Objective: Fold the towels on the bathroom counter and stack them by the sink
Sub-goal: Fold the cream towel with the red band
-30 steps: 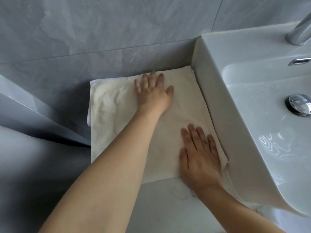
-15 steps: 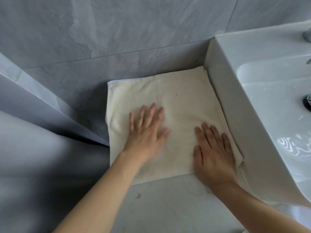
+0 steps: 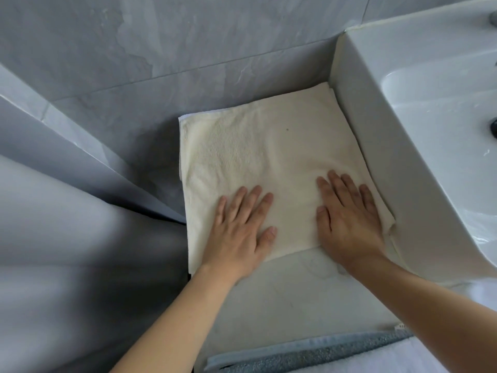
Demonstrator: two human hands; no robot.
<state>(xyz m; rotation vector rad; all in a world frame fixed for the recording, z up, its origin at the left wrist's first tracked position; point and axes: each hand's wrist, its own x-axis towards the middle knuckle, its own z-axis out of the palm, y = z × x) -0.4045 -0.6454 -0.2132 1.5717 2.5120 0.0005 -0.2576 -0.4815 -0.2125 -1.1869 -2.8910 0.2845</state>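
cream towel (image 3: 263, 157) folded flat, frame centre, touching sink (image 3: 360, 146) | left hand (image 3: 239, 232) and right hand (image 3: 347, 219): fingers straight, pressing towel's lower edge, gripping nothing | worktop (image 3: 295, 300)

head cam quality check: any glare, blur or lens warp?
Head view: soft, even light; glare streaks on the sink basin; wide-angle bend at the edges; cream towel weave sharp; left hand and right hand crisp, no motion blur.
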